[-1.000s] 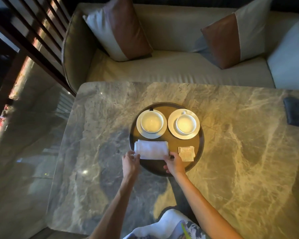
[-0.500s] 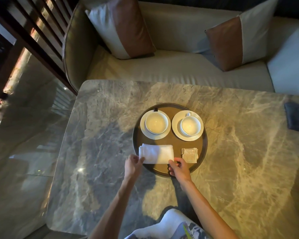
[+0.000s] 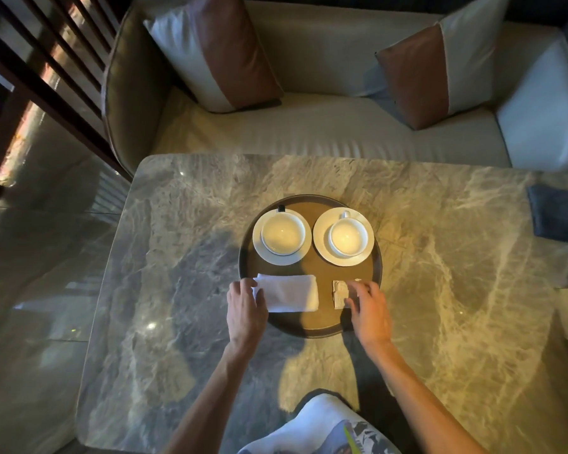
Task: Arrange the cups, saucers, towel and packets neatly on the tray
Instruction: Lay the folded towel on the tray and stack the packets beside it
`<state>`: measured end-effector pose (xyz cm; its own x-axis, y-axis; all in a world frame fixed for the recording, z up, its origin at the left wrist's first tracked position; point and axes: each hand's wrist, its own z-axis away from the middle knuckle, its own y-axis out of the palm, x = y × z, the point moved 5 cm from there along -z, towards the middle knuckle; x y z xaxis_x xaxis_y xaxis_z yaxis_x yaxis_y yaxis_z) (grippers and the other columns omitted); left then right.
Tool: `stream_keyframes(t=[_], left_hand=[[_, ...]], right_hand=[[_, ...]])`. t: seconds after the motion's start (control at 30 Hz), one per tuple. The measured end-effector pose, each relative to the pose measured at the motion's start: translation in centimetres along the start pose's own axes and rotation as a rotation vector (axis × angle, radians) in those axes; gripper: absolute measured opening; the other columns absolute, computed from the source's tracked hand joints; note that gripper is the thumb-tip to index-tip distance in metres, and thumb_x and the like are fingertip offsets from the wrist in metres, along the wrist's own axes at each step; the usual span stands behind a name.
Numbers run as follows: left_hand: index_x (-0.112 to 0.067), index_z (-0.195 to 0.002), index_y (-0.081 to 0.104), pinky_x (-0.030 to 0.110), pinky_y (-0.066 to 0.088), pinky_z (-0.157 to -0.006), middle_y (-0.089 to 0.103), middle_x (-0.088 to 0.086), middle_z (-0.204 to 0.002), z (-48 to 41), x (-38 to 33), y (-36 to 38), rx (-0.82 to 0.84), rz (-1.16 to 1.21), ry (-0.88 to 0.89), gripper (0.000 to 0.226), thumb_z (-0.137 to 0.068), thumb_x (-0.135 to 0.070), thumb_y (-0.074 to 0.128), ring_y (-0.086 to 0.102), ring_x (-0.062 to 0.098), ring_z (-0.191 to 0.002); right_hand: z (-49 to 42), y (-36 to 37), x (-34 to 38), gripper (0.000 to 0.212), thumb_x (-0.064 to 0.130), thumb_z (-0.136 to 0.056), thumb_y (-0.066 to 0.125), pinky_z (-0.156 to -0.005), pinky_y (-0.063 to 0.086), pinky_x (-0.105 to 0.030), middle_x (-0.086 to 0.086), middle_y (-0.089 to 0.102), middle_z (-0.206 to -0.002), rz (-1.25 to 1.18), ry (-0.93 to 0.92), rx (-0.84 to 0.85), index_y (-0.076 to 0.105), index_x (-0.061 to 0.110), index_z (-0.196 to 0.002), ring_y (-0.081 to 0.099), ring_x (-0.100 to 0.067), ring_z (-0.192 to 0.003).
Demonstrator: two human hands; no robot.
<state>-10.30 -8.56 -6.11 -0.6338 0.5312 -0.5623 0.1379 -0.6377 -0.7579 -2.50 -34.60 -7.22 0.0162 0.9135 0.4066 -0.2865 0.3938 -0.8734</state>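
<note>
towel [image 3: 287, 293] | long axis along tray [image 3: 309, 329] near edge | left hand [image 3: 245, 309] pinching left end | right hand [image 3: 369, 309] gripping packets [image 3: 340, 293]

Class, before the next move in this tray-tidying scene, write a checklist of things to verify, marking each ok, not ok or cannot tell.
1. Left cup centred on left saucer, right cup on right saucer: ok.
2. Handles matching: cannot tell; only the right cup's shows.
3. Towel inside the tray rim: ok, though close to it.
4. Packets lined up with towel: cannot tell; right hand covers them.
5. Left hand holds towel's end: ok.
</note>
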Motion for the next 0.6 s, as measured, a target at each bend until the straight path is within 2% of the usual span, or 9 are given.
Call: stream_keyframes(t=[0.13, 0.27, 0.4, 0.5, 0.6], left_hand=[[-0.008, -0.119, 0.055, 0.041, 0.047, -0.089, 0.052, 0.016, -0.117, 0.5, -1.2, 0.9, 0.039, -0.059, 0.019, 0.026, -0.096, -0.019, 0.051, 0.050, 0.032, -0.109], [-0.010, -0.118, 0.055, 0.041, 0.047, -0.087, 0.051, 0.015, -0.117, 0.9, -1.4, 0.9, 0.026, -0.046, 0.024, 0.024, -0.097, -0.016, 0.047, 0.049, 0.032, -0.108], [-0.011, -0.121, 0.054, 0.043, 0.049, -0.089, 0.052, 0.014, -0.116, 1.0, -1.2, 0.8, 0.018, -0.044, 0.027, 0.026, -0.098, -0.014, 0.044, 0.049, 0.031, -0.107], [-0.011, -0.121, 0.056, 0.043, 0.048, -0.091, 0.052, 0.013, -0.117, 0.9, -1.0, 0.7, -0.002, -0.038, 0.021, 0.027, -0.098, -0.013, 0.043, 0.050, 0.031, -0.108], [-0.011, -0.122, 0.057, 0.044, 0.048, -0.092, 0.053, 0.013, -0.118, 0.7, -0.9, 0.6, -0.020, -0.028, 0.016, 0.027, -0.098, -0.013, 0.043, 0.051, 0.030, -0.110]], right_hand=[[-1.8, -0.2, -0.7, 0.041, 0.019, -0.094, 0.062, -0.101, 0.050, -0.033, -0.001, 0.051, -0.136, 0.034, -0.031, 0.083, 0.056, 0.023, -0.134, 0.049, -0.021, -0.125], [-2.8, -0.1, -0.9, 0.036, 0.016, -0.094, 0.062, -0.099, 0.050, -0.032, -0.002, 0.053, -0.129, 0.006, -0.052, 0.132, 0.061, 0.020, -0.129, 0.052, -0.020, -0.121], [-3.3, 0.2, -1.6, 0.031, 0.015, -0.095, 0.061, -0.099, 0.050, -0.029, -0.004, 0.053, -0.125, -0.094, 0.018, 0.128, 0.066, 0.016, -0.125, 0.056, -0.021, -0.117], [-3.7, 0.3, -2.0, 0.029, 0.013, -0.095, 0.060, -0.093, 0.048, -0.025, -0.005, 0.054, -0.120, -0.131, 0.030, 0.129, 0.068, 0.015, -0.122, 0.058, -0.022, -0.113], [-4.0, 0.2, -2.1, 0.029, 0.014, -0.094, 0.061, -0.093, 0.050, -0.028, -0.006, 0.054, -0.117, -0.124, 0.023, 0.131, 0.069, 0.016, -0.122, 0.058, -0.023, -0.111]])
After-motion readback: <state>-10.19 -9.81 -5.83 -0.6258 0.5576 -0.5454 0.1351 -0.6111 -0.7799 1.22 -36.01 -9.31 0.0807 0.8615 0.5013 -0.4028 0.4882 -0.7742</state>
